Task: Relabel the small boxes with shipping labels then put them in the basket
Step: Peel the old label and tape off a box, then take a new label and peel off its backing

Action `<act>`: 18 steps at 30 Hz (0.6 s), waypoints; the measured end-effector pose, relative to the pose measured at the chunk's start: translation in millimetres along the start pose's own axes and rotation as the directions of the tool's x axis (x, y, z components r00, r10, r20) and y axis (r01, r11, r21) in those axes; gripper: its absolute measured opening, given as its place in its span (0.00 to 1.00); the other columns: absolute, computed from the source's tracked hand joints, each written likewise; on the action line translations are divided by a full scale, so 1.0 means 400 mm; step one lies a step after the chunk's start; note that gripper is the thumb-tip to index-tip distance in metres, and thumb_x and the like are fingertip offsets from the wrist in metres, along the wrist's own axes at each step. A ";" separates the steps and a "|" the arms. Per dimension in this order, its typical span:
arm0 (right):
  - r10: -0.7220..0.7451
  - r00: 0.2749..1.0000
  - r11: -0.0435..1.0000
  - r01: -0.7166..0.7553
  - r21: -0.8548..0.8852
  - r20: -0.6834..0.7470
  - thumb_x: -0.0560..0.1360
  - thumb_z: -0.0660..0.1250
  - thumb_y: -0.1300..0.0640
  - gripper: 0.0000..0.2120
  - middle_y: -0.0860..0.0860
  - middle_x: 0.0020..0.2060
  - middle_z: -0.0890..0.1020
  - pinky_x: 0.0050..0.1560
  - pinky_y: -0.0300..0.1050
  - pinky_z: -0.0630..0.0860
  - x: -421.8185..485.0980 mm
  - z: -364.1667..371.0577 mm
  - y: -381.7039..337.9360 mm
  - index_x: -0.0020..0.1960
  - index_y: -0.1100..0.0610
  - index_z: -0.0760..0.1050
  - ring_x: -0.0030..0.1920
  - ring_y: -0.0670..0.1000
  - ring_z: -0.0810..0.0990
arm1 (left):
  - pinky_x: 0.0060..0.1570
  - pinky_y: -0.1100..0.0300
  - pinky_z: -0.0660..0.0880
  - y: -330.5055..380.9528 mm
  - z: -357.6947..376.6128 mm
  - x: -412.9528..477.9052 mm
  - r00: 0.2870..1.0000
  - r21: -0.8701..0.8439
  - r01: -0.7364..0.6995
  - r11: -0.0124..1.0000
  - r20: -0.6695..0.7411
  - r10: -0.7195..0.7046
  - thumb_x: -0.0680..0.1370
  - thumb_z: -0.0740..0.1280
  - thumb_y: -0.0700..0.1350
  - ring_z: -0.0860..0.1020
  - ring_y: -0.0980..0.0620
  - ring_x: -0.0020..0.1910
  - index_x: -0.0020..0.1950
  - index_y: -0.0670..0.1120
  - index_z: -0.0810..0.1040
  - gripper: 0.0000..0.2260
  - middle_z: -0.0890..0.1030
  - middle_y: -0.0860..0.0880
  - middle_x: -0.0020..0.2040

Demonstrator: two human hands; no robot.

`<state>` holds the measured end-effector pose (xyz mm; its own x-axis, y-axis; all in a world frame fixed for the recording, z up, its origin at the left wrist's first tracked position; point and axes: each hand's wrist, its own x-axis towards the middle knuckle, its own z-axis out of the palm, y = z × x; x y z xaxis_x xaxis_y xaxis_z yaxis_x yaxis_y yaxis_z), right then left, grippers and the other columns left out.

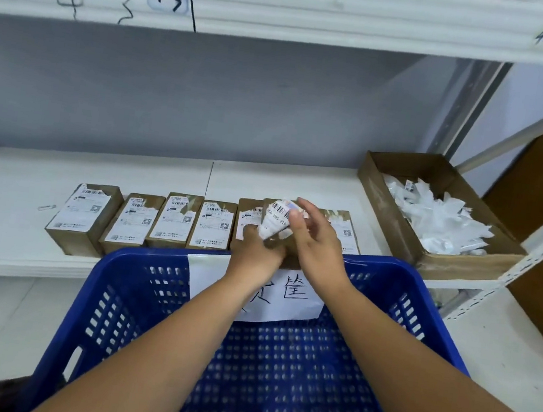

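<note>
Several small brown boxes (171, 222) with torn white shipping labels stand in a row on the white shelf (4, 205). My left hand (257, 250) grips one brown box (291, 255) near the row's right end, just above the far rim of the blue basket (292, 381). My right hand (317, 243) pinches a curled white label (276, 222) with a barcode, which stands up off that box's top. My hands hide most of that box. Nothing lies in the visible part of the basket.
An open cardboard tray (399, 222) full of crumpled white label scraps stands at the shelf's right. A paper sign (285, 297) is taped to the basket's far wall. A small white scrap (46, 207) lies left of the row. Shelf uprights rise at right.
</note>
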<state>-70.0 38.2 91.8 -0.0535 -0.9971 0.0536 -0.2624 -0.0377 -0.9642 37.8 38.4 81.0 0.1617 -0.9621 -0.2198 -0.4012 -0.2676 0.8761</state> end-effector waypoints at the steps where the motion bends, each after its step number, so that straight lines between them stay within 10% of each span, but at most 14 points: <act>1: -0.007 1.000 1.000 0.007 0.014 0.003 0.78 0.64 0.45 0.21 0.48 0.56 0.80 0.59 0.45 0.77 -0.008 -0.004 -0.008 0.69 0.47 0.71 0.56 0.45 0.79 | 0.34 0.62 0.71 0.011 0.003 -0.012 0.998 0.032 -0.050 0.998 0.023 0.050 0.73 0.61 0.54 0.75 0.53 0.45 0.64 0.50 0.70 0.21 0.76 0.46 0.59; 10: 0.130 0.966 0.986 -0.102 0.134 -0.223 0.77 0.68 0.62 0.14 0.49 0.51 0.83 0.53 0.51 0.81 -0.025 -0.108 -0.017 0.60 0.50 0.72 0.50 0.50 0.83 | 0.59 0.49 0.74 0.082 0.030 -0.090 0.998 -0.301 0.009 0.954 0.066 0.011 0.78 0.65 0.44 0.77 0.51 0.53 0.61 0.50 0.70 0.12 0.77 0.51 0.52; 18: 0.332 0.840 0.903 -0.150 0.404 -0.430 0.80 0.63 0.64 0.08 0.51 0.46 0.81 0.44 0.45 0.80 -0.007 -0.254 0.041 0.55 0.53 0.71 0.41 0.49 0.81 | 0.43 0.57 0.71 0.144 0.089 -0.102 0.992 -0.436 0.124 0.891 0.046 -0.116 0.78 0.64 0.40 0.77 0.44 0.55 0.46 0.53 0.71 0.08 0.78 0.45 0.58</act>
<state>-172.0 46.9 102.4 -0.5462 -0.8216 -0.1634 0.1601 0.0891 -0.9831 -23.8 60.5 125.2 0.1657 -0.9259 -0.3394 0.0557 -0.3348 0.9406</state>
